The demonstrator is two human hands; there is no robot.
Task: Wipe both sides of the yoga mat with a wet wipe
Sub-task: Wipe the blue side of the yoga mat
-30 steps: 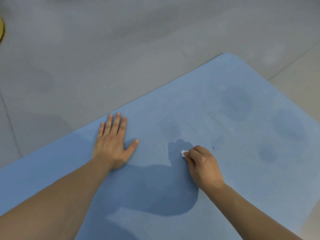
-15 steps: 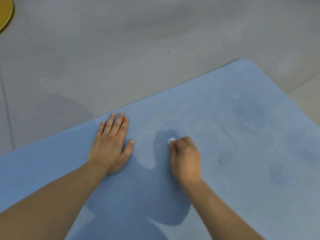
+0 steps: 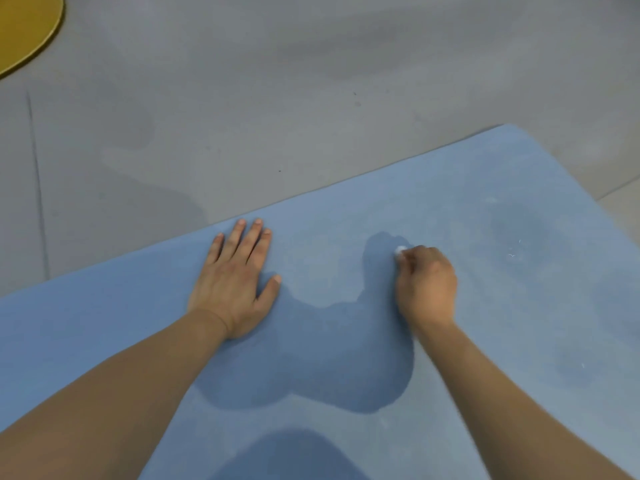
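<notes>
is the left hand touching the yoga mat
Touching. The head view shows the left hand pressed flat, palm down with fingers spread, on the blue yoga mat, no gap visible beneath it.

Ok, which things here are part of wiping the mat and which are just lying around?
Part of the job: yoga mat, wet wipe, right hand gripping it, left hand flat on the mat.

Just lying about: yellow round object on the grey floor.

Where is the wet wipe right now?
In the head view the wet wipe is bunched in the right hand, pressed on the blue yoga mat, right of the flat left hand.
</notes>
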